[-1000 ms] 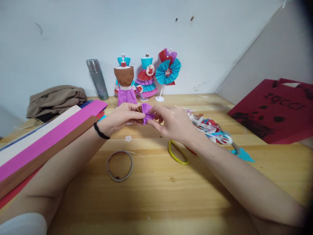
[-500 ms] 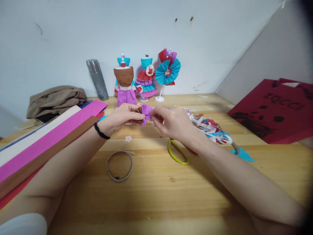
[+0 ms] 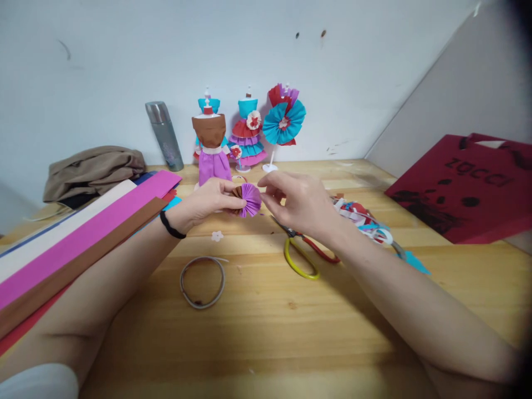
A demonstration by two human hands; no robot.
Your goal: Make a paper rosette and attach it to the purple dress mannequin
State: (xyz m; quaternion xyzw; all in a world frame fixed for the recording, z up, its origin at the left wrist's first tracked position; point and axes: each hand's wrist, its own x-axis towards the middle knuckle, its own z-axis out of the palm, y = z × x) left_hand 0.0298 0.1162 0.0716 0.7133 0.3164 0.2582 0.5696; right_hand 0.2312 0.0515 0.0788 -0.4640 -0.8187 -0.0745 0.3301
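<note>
Between the thumb and fingers of my left hand (image 3: 210, 200) is a pleated paper rosette (image 3: 250, 200), purple on the right and brown on the left. Its purple folds fan out in a rounded edge. My right hand (image 3: 297, 200) hovers just right of the rosette, fingers loosely curved and parted, with nothing visible in them. Below that hand lie scissors (image 3: 301, 263) with one yellow and one red handle loop, their blades partly under the hand's outline. A small white paper flower (image 3: 216, 236) lies on the table below my left hand.
Small dress forms in paper outfits (image 3: 248, 127) stand along the wall beside a grey bottle (image 3: 165, 136). Coloured paper strips (image 3: 95, 230) and brown cloth (image 3: 93, 172) lie left. A coiled cord (image 3: 182, 285) lies in front; paper scraps (image 3: 359, 213) and a red bag (image 3: 465, 188) are right.
My right hand has let go of the rosette's purple edge and risen slightly to the right. The purple folds now show more fully. My left hand keeps its hold.
</note>
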